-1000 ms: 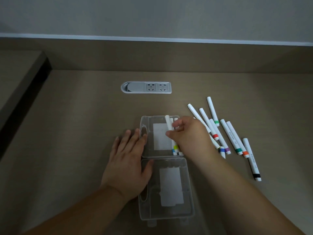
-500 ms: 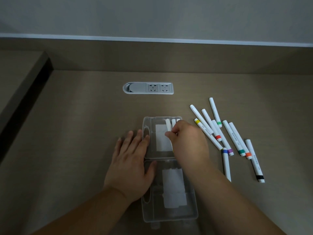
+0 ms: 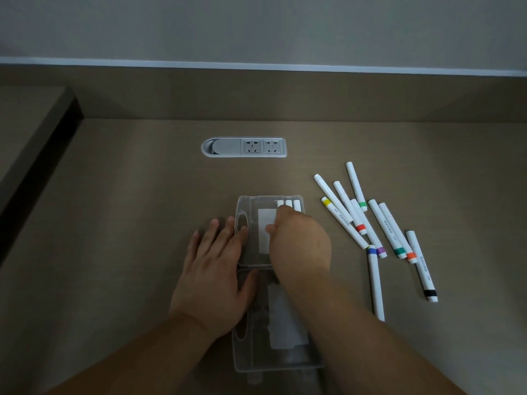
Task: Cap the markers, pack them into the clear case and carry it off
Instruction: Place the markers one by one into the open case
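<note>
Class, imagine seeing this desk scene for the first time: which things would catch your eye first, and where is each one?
Probably the two hands at centre: the left hand lies flat against the open clear case, while the right hand reaches into its far half, where three white marker ends show. Next, the loose markers with bright colour bands, scattered to the right.

L hand [image 3: 212, 269] flat on open clear case [image 3: 242, 209] | R hand [image 3: 299, 240] over markers [image 3: 288, 204] inside

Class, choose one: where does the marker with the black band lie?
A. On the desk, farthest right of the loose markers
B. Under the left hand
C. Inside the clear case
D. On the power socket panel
A: the black-banded marker lies on the desk, rightmost of the loose markers.
</note>
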{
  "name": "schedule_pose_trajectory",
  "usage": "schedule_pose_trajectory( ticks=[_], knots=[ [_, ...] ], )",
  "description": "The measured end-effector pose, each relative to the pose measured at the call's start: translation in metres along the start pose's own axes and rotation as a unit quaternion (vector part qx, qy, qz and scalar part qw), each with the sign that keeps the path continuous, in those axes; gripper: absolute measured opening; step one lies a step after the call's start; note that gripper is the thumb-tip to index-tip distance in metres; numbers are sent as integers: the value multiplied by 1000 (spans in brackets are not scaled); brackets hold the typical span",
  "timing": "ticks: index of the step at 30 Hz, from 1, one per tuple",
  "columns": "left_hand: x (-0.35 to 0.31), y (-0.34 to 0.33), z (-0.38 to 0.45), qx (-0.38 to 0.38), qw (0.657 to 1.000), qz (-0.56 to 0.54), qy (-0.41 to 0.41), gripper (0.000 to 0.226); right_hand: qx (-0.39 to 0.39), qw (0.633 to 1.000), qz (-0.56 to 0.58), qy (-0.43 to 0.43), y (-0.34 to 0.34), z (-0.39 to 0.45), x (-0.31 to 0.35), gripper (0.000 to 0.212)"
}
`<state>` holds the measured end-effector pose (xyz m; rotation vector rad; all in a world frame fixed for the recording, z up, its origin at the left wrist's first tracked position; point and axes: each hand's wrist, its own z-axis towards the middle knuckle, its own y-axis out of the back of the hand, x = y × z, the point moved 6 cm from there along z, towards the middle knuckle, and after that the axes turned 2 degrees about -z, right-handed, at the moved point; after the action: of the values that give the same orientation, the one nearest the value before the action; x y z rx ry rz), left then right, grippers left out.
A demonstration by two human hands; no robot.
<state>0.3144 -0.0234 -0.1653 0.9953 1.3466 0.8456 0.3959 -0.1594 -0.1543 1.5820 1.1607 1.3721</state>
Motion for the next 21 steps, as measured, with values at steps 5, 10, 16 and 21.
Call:
schedule_pose_trajectory(
  ticks=[5,10,16,21],
  knots=[
    [-1,1,0,-3,1000,-1,1,74,-50,995,81,-16,20,-13,-18,19],
    [-1,-1,-1,1,1000,-2,3,75,-176,976,88,-94,62,-21,-85,12],
    [0,-1,-2,-2,1000,-5,6,76,-131,987,6,-96,51,-15,-108,19],
    [0,-2,-1,2,1000,-2,3,76,-86,993,-25,-82,46,-10,-101,22]
  ],
)
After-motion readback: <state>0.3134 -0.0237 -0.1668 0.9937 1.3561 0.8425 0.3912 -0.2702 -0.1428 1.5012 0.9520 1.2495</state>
